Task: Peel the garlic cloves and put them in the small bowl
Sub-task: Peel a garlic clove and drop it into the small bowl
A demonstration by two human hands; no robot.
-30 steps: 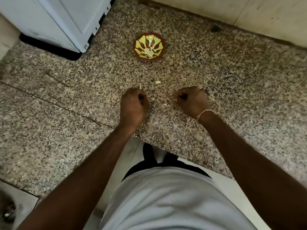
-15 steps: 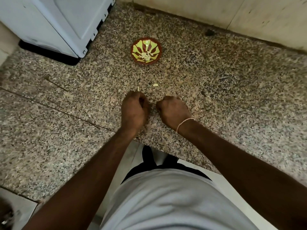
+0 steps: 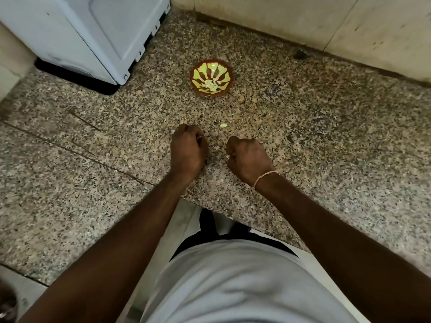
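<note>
Both hands were curled over the speckled desk [image 3: 326,141]. The left hand [image 3: 187,151] pinched a thin pale sliver; the right hand [image 3: 248,159] pinched a pale scrap. 1 garlic clove [image 3: 223,124] lay between them and the small bowl [image 3: 211,77], which held peeled pieces.

bowl [image 3: 211,78]: red-brown, yellow-green rays | counter [image 3: 326,136]: speckled granite | shirt [image 3: 233,283]: white

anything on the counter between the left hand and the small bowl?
Head view: mostly bare granite counter; one pale garlic piece lies just beyond the left hand, well short of the small bowl.
</note>
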